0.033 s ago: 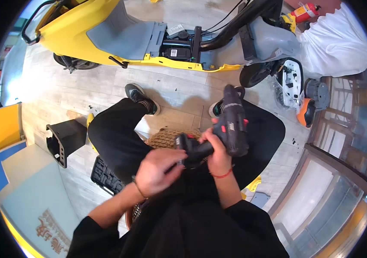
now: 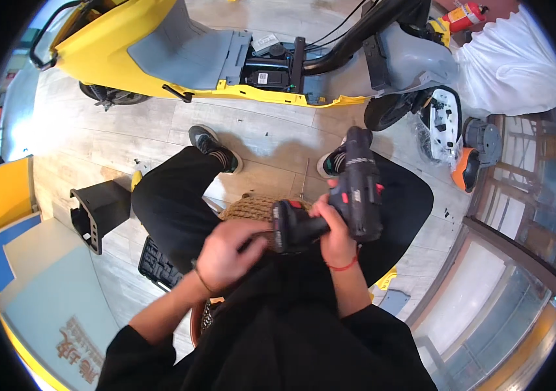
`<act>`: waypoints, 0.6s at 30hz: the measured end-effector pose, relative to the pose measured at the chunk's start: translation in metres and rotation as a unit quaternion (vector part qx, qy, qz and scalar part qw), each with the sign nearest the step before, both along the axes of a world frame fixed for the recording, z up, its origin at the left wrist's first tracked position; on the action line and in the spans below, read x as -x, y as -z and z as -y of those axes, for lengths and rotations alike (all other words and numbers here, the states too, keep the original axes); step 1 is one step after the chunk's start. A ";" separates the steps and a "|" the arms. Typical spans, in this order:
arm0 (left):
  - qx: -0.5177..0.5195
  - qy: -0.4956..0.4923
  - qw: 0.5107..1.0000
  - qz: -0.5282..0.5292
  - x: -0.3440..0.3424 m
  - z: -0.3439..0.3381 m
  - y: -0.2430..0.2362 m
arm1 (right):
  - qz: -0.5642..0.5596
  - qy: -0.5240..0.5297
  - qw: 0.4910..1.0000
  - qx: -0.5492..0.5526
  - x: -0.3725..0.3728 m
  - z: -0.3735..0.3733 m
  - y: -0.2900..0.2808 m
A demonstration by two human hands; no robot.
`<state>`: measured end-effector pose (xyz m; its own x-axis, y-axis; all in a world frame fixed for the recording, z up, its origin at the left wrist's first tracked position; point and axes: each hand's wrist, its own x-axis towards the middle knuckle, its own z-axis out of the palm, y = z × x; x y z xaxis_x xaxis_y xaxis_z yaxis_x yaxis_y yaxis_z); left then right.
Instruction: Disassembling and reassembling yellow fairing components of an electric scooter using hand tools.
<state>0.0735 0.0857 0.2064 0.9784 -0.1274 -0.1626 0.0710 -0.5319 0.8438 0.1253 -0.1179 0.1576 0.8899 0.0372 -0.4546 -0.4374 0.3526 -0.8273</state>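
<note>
A black cordless drill (image 2: 360, 186) with red accents lies over my right thigh, its chuck pointing away from me. My right hand (image 2: 338, 244) is closed around its handle. The drill's battery pack (image 2: 283, 225) sticks out to the left, toward my left hand (image 2: 229, 254). The left fingers reach the edge of the pack, with thumb and fingers apart; whether they touch it I cannot tell. Below the drill, between my legs, is a brown woven seat (image 2: 255, 207). A thin rod (image 2: 304, 177) rises beyond its edge.
Ahead stands a partly stripped yellow scooter (image 2: 108, 45). A black plastic housing (image 2: 102, 207) and a black tool case (image 2: 159, 266) lie to the left. To the right are a white shell part (image 2: 444, 120), a white cover (image 2: 512, 65) and an orange part (image 2: 465, 169). Small dark bits dot the floor.
The drill and my right hand have moved slightly to the right. My left hand has shifted a little left, away from the battery pack, uncovering more of it.
</note>
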 end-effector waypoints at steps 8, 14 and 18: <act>0.148 -0.147 0.939 -0.273 -0.109 -0.060 0.223 | -0.137 0.003 0.984 -0.116 -0.016 0.029 0.009; -0.131 -0.122 0.917 -0.357 -0.120 -0.060 0.380 | -0.220 -0.031 0.974 -0.045 -0.021 0.022 0.026; -0.162 -0.117 0.913 -0.355 -0.122 -0.045 0.443 | -0.263 -0.028 0.964 -0.033 -0.020 0.019 0.030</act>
<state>0.1952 0.1303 -0.2363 0.6063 0.2390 -0.7585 0.6823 -0.6463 0.3418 0.1458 -0.1364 0.1272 0.5328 0.1226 -0.8373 -0.8102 0.3597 -0.4629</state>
